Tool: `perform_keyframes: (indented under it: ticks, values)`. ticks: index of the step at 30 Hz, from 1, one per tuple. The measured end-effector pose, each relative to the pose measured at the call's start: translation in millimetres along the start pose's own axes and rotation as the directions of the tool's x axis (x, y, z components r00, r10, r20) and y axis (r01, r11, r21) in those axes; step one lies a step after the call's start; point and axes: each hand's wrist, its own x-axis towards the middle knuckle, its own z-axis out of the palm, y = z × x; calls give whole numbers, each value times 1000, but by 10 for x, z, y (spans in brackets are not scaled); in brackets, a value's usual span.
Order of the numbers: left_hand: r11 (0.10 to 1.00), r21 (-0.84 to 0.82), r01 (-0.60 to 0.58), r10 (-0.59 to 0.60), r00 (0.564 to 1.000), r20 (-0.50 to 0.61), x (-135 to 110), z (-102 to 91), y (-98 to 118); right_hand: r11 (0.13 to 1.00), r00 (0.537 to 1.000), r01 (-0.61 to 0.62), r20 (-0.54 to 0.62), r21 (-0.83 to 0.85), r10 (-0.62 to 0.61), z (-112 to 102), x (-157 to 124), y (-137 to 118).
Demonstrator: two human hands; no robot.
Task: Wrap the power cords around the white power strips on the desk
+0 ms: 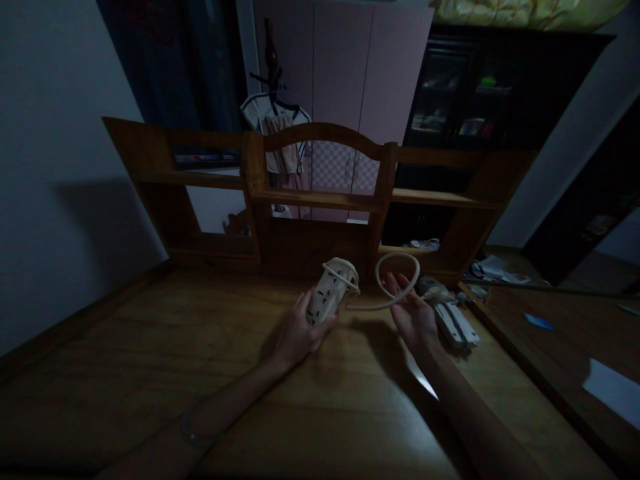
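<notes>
My left hand (pixel 299 339): gripping the power strip (pixel 326 297) over the desk (pixel 220 347).
My right hand (pixel 414 315): open, palm up, at the looped cord (pixel 419 269).
Cord step: gathering it, seemingly.
Next move: probably needs my fingers closed round it.

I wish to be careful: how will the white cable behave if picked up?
The white cable will probably bend but feel somewhat springy, as its loop looks round by the right hand. Lifting it may tug the power strip in the left hand, since it also crosses that strip's far end.

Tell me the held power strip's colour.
The power strip looks off-white, shown best in the head view.
</notes>
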Motion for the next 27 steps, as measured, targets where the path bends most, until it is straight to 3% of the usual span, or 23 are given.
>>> perform_keyframes:
  ticks: [4, 7, 15, 19, 24, 27]
  values:
    - [974, -203, 101, -121, 989, -89, 29, 5, -21, 997, 996, -78, 50, -13, 79, 46, -30, 4]
    - [948, -305, 88, -154, 968, -200, 74, -7, -59, 984, 983, -161, 72, -82, 167, 93, -57, 28]
    - [932, -355, 74, -202, 919, -337, 137, -96, -39, 955, 966, -187, 133, -229, 221, 161, -112, 95]
    - [944, -330, 17, -142, 923, -357, 103, -131, 42, 882, 953, -182, 144, -435, 267, 201, -145, 133]
    - [973, -206, -101, 36, 955, -296, 2, -145, 118, 616, 978, -114, 20, -780, 206, 246, -290, 165]
    - [976, -170, -133, 101, 978, -185, -78, -118, 97, 609, 946, -216, -10, -763, 323, 230, -342, 236]
